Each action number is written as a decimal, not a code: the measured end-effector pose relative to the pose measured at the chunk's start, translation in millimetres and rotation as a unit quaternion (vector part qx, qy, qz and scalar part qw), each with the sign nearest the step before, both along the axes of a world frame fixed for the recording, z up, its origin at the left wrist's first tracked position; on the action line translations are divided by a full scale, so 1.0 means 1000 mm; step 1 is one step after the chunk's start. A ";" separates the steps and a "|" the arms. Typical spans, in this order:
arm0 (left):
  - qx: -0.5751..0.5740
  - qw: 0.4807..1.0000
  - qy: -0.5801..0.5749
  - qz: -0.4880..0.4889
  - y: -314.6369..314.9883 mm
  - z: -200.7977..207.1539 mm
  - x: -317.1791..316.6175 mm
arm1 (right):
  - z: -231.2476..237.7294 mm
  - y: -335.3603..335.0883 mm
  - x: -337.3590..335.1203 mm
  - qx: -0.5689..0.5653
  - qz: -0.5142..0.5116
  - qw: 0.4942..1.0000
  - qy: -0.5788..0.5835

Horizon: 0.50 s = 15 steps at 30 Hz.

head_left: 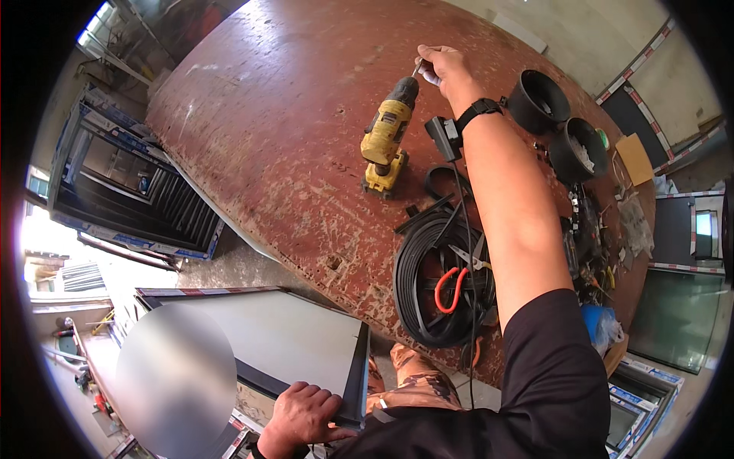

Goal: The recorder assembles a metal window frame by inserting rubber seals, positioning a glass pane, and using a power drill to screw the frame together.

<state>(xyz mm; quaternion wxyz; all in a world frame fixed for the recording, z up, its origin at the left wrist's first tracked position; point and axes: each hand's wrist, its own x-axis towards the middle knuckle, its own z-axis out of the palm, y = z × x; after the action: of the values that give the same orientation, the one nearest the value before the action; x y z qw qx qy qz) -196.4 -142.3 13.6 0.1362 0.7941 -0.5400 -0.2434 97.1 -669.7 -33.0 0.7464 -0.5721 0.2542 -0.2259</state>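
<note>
My right hand [443,67] reaches far across the red worktable [306,107], its fingers pinched at the tip of a drill bit [417,69]. That bit sits in the chuck of a yellow and black cordless drill [386,138] resting on the tabletop; whether a small piece is also in the fingertips is hidden. Low in the view, my left hand [300,413] curls its fingers over the corner of a dark-framed pale panel [290,325]. The panel leans beside my legs, apart from the table. A blurred oval covers part of it.
Right of the drill lie a coil of black strip [405,275] and red-handled pliers [451,291]. Two black round tubs [539,99] stand beyond my right forearm, near a clutter of small tools. Dark window frames [145,176] are stacked at the left.
</note>
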 end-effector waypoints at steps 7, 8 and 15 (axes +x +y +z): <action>-0.020 1.000 0.000 -0.002 0.000 -0.002 -0.001 | -0.002 -0.003 -0.011 -0.053 -0.015 0.998 0.005; -0.021 1.000 0.002 -0.003 -0.001 -0.003 0.000 | -0.003 0.002 -0.014 -0.055 -0.016 0.998 0.007; -0.019 1.000 0.016 -0.007 -0.004 -0.005 0.008 | -0.073 0.044 -0.080 0.011 0.278 0.960 0.041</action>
<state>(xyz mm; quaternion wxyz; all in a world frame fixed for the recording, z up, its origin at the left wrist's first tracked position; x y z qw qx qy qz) -188.2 -146.5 8.6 0.1579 0.7836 -0.5477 -0.2471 17.0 -625.6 -106.1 0.7749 -0.6208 0.1178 0.0169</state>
